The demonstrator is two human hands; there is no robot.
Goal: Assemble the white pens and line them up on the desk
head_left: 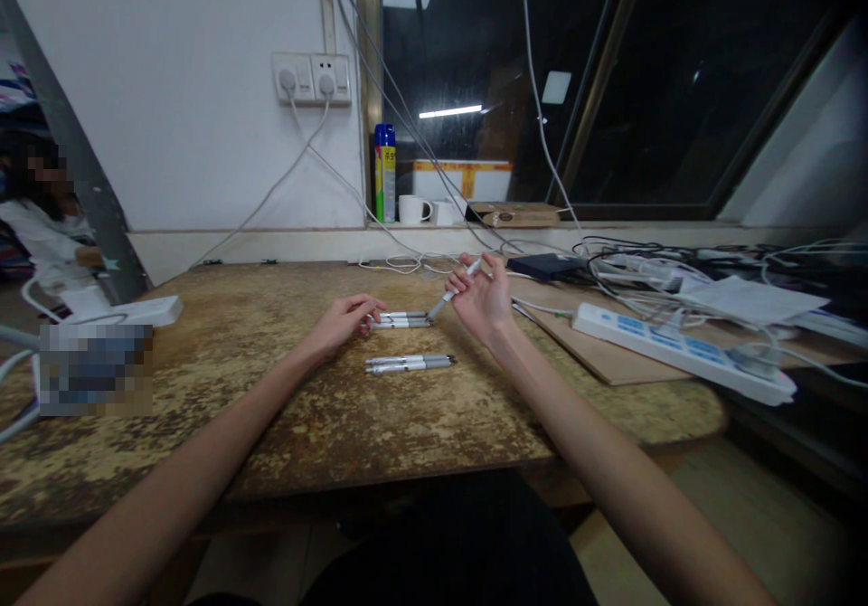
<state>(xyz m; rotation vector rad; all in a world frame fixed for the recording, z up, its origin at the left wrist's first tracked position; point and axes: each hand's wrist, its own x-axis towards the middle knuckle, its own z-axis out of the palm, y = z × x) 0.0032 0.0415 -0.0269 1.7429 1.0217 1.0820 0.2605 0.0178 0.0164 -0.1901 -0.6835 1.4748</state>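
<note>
My right hand (485,298) is closed round a white and grey pen (458,286), held at a slant with its grey end pointing down and left. That lower end comes close to a row of similar pens (407,318) lying side by side on the table. At the left ends of that row is my left hand (348,318), its fingers curled in and touching the pens; its fingertips are partly hidden. Closer to me, a second small group of silver and white pens (410,364) lies roughly parallel to the first.
The worn wooden table (305,434) has a brown board (610,353) and a white power strip (678,348) at right. Tangled cables (651,258) and a dark flat box (546,267) lie behind. A spray can (384,172) and mug (412,209) stand on the sill. A person (51,226) is at far left.
</note>
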